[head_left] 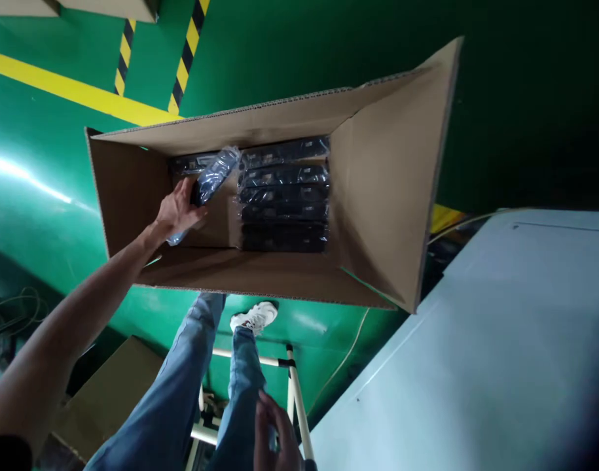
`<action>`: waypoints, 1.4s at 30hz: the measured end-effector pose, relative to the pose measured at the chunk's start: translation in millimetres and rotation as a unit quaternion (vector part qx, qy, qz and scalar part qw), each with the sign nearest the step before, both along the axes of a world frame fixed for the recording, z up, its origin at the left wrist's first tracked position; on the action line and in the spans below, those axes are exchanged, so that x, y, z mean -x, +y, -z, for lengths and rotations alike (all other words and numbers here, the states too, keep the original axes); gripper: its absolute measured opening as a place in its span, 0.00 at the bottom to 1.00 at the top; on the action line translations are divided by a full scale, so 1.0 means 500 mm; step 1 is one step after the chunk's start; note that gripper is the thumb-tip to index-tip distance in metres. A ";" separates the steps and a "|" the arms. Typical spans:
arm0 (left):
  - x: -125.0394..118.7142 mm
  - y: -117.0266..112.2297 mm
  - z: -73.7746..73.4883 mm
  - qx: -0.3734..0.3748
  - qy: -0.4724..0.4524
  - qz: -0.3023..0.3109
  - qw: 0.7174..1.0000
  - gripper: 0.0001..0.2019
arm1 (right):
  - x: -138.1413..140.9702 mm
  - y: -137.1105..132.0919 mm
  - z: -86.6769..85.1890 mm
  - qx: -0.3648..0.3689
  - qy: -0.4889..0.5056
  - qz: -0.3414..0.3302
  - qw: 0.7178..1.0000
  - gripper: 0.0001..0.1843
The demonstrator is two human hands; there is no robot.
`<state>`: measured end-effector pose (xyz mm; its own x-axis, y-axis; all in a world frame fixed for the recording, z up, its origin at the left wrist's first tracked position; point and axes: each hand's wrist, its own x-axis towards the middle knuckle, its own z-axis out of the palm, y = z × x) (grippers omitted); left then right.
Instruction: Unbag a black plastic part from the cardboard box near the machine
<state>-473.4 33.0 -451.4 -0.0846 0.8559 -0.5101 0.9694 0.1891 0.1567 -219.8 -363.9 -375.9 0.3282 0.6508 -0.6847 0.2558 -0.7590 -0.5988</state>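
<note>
My left hand (179,210) reaches into an open cardboard box (387,190) and grips a dark, flat item in clear plastic wrap (215,176), held at a slant. Below that item shows part of the box's bottom. Packed along the right half are several similar wrapped black items (284,196), lying side by side in a stack. One more wrapped black item (194,162) lies against the far wall at the left, partly covered by the held one. Low in the view, my right hand (278,435) hangs near my leg, dim, fingers curled, with nothing visible in it.
A pale blue-white surface (486,353) fills the lower right. White tubing (299,405) with black joints stands beside my legs. Another cardboard box (112,392) sits at lower left. Yellow and striped tape (73,88) marks the green floor, and a cable (345,356) trails across it.
</note>
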 end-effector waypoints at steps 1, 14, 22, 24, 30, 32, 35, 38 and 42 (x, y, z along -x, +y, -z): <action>-0.010 -0.020 -0.037 -0.018 -0.018 -0.001 1.000 0.31 | -0.003 0.026 0.008 -0.039 0.028 -0.014 0.999 0.23; -0.201 -0.501 -0.243 0.076 -0.364 -0.136 0.918 0.36 | 0.006 0.284 -0.048 -0.192 0.189 0.085 0.959 0.19; -0.200 -0.600 -0.110 0.220 -0.547 -0.264 0.763 0.33 | -0.007 0.215 0.073 -0.203 0.112 0.025 0.972 0.18; -0.187 -0.610 -0.081 0.202 -0.536 -0.237 0.784 0.34 | -0.001 0.215 0.099 -0.209 0.074 -0.004 0.975 0.16; -0.144 -0.646 -0.075 0.110 -0.484 -0.149 0.855 0.28 | 0.035 0.199 0.096 -0.255 -0.051 -0.039 0.965 0.11; -0.142 -0.671 -0.090 0.089 -0.483 -0.152 0.858 0.27 | 0.048 0.178 0.077 -0.282 -0.101 -0.039 0.953 0.11; -0.141 -0.715 -0.116 0.067 -0.479 -0.148 0.863 0.28 | 0.061 0.134 0.046 -0.314 -0.159 -0.037 0.935 0.14; -0.134 -0.761 -0.148 0.058 -0.493 -0.161 0.853 0.29 | 0.064 0.084 0.015 -0.331 -0.156 -0.001 0.931 0.13; -0.127 -0.819 -0.207 0.053 -0.551 -0.217 0.804 0.29 | 0.059 0.016 -0.019 -0.292 -0.032 0.099 0.951 0.13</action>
<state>-409.8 -376.6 -347.8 0.1899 0.8153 -0.5470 0.0915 0.5401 0.8366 -249.4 -355.9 -366.5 0.5121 0.8354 -0.1997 0.1933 -0.3386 -0.9208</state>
